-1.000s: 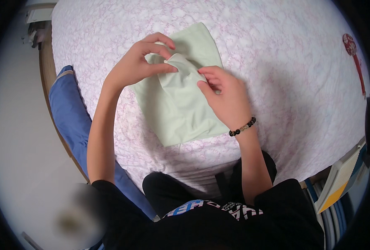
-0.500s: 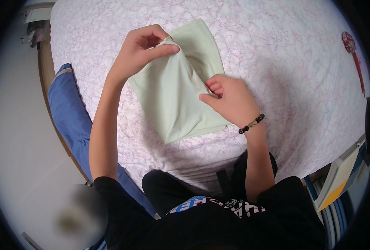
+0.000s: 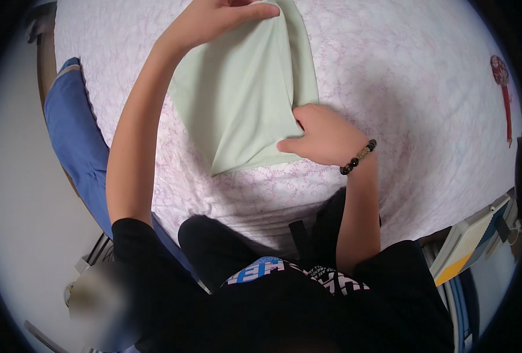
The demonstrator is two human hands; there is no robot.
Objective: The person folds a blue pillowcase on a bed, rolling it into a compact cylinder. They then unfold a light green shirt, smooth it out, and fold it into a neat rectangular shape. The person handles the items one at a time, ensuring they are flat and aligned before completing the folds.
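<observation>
A pale green cloth (image 3: 237, 100), soft and partly folded over in layers, lies on the bed in front of me. My left hand (image 3: 217, 19) is closed on its far edge, with the thumb on top; the fingertips are partly cut off by the upper border of the picture. The fabric runs taut from there down to my right hand (image 3: 331, 136). That hand pinches the cloth's right side near its lower right corner, some fingers hidden under the fold. A dark beaded bracelet (image 3: 358, 157) circles the right wrist.
A white bedspread (image 3: 414, 176) with a pink pattern spreads beneath the cloth. Rolled blue fabric (image 3: 76, 129) lines the bed's left edge. A red ornament (image 3: 499, 72) with a tassel lies at the far right. Books (image 3: 467, 241) stand at the lower right, past the bed's edge.
My left hand has moved farther away and slightly right, drawing the cloth's edge out straighter. The right hand stays near the right side. The whole view has shifted a little.
</observation>
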